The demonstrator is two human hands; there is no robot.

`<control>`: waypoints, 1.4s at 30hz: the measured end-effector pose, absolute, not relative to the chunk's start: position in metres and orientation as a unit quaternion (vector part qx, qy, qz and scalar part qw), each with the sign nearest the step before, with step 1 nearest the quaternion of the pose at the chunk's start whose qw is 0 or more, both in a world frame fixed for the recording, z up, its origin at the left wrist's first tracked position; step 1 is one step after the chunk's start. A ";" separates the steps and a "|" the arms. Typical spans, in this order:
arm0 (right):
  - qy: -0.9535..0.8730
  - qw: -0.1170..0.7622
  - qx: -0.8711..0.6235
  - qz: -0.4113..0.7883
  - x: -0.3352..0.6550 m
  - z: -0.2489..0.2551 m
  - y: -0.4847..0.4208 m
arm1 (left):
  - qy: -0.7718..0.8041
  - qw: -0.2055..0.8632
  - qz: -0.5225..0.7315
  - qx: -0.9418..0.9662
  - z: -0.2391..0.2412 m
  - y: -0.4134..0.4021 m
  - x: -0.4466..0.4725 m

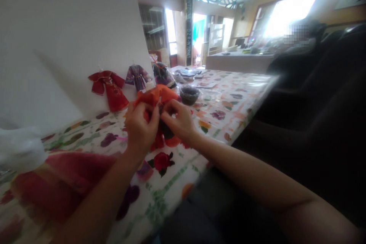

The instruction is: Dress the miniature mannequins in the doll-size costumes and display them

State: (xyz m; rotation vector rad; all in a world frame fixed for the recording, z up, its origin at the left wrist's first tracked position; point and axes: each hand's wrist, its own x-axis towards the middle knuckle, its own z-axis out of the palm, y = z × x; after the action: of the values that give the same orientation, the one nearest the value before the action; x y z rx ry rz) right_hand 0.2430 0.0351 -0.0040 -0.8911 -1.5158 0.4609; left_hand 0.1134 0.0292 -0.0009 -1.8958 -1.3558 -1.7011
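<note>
An orange doll garment (156, 97) is held up over the flowered tablecloth (228, 106). My left hand (140, 127) pinches its cloth on the left side, fingers closed. My right hand (178, 120) grips the same garment from the right, fingers curled and meeting the left hand's fingertips. A dark piece and more orange-red cloth (167, 137) hang below the hands. What lies between the fingertips is too small to make out.
A red doll robe (110, 89) and a purple one (138, 77) lean on the white board (65, 38) behind. A small dark bowl (189, 94) stands just beyond the hands. Pink-red fabric (60, 185) lies near left. A blurred person sits at the far right.
</note>
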 end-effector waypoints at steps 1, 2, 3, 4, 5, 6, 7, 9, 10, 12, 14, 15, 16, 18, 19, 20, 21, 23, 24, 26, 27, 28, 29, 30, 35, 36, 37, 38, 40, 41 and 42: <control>-0.656 0.619 -0.382 0.203 0.243 -0.005 0.036 | -0.466 0.127 -0.586 -0.651 -0.001 0.029 0.113; -0.652 0.625 -0.376 0.209 0.242 -0.006 0.036 | -0.465 0.127 -0.587 -0.651 -0.001 0.029 0.113; -0.647 0.632 -0.369 0.216 0.241 -0.007 0.037 | -0.465 0.126 -0.587 -0.650 -0.001 0.029 0.113; -0.640 0.640 -0.361 0.224 0.240 -0.009 0.037 | -0.466 0.125 -0.587 -0.650 -0.001 0.030 0.113; -0.633 0.648 -0.353 0.233 0.239 -0.012 0.038 | -0.467 0.123 -0.587 -0.650 -0.001 0.030 0.113; -0.626 0.656 -0.345 0.244 0.238 -0.014 0.038 | -0.468 0.122 -0.587 -0.649 -0.001 0.030 0.113; -0.616 0.664 -0.338 0.255 0.236 -0.016 0.037 | -0.468 0.122 -0.587 -0.649 -0.001 0.030 0.113; -0.594 0.677 -0.328 0.284 0.233 -0.020 0.036 | -0.466 0.123 -0.587 -0.650 -0.001 0.030 0.113; -0.584 0.681 -0.325 0.299 0.231 -0.022 0.035 | -0.467 0.122 -0.586 -0.650 0.000 0.029 0.113; -0.570 0.685 -0.322 0.320 0.229 -0.025 0.032 | -0.473 0.119 -0.584 -0.649 0.000 0.029 0.113; -0.571 0.678 -0.322 0.332 0.228 -0.028 0.029 | -0.478 0.113 -0.583 -0.647 0.000 0.029 0.112; -0.575 0.672 -0.324 0.338 0.228 -0.030 0.028 | -0.479 0.110 -0.582 -0.648 0.000 0.029 0.112; -0.579 0.663 -0.326 0.345 0.229 -0.032 0.027 | -0.478 0.109 -0.583 -0.648 0.000 0.029 0.112; -0.587 0.648 -0.328 0.357 0.231 -0.035 0.025 | -0.476 0.109 -0.583 -0.649 0.000 0.029 0.112; -0.590 0.645 -0.328 0.358 0.233 -0.036 0.025 | -0.476 0.110 -0.583 -0.649 0.001 0.029 0.112; -0.591 0.646 -0.326 0.356 0.234 -0.035 0.025 | -0.476 0.111 -0.584 -0.649 0.001 0.028 0.112; -0.591 0.648 -0.326 0.353 0.235 -0.034 0.025 | -0.476 0.111 -0.584 -0.648 0.001 0.028 0.112; -0.586 0.649 -0.331 0.355 0.236 -0.030 0.027 | -0.474 0.109 -0.583 -0.651 0.001 0.028 0.112; -0.582 0.648 -0.335 0.359 0.236 -0.028 0.028 | -0.473 0.109 -0.582 -0.652 0.001 0.027 0.112; -0.572 0.647 -0.342 0.370 0.235 -0.024 0.031 | -0.472 0.108 -0.581 -0.654 0.001 0.027 0.113; -0.569 0.647 -0.344 0.374 0.234 -0.023 0.032 | -0.472 0.108 -0.582 -0.653 0.001 0.027 0.112; -0.568 0.648 -0.342 0.374 0.234 -0.023 0.033 | -0.473 0.107 -0.583 -0.652 0.001 0.027 0.112; -0.569 0.650 -0.340 0.372 0.233 -0.024 0.034 | -0.474 0.107 -0.583 -0.651 0.001 0.027 0.112; -0.572 0.650 -0.339 0.368 0.232 -0.026 0.034 | -0.474 0.108 -0.583 -0.651 0.001 0.028 0.112; -0.645 0.601 -0.351 0.315 0.238 -0.034 0.025 | -0.471 0.105 -0.579 -0.658 0.001 0.029 0.108; -0.670 0.593 -0.343 0.286 0.243 -0.031 0.023 | -0.467 0.103 -0.578 -0.662 0.001 0.029 0.107; -0.692 0.592 -0.330 0.249 0.249 -0.027 0.021 | -0.463 0.100 -0.578 -0.665 0.002 0.029 0.106; -0.706 0.599 -0.315 0.208 0.256 -0.020 0.022 | -0.459 0.097 -0.579 -0.667 0.002 0.029 0.105; -0.701 0.639 -0.286 0.133 0.272 -0.002 0.028 | -0.456 0.086 -0.580 -0.669 0.003 0.029 0.104; -0.694 0.652 -0.283 0.114 0.280 0.007 0.034 | -0.454 0.079 -0.580 -0.672 0.003 0.030 0.103; -0.699 0.650 -0.280 0.102 0.286 0.016 0.042 | -0.452 0.072 -0.578 -0.676 0.003 0.031 0.102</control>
State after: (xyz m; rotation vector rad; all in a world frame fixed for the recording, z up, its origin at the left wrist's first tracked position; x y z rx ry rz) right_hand 0.2864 0.0423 0.0157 -0.6372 -1.5879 0.2320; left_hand 0.1020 0.0305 0.0034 -2.0307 -1.3586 -1.7378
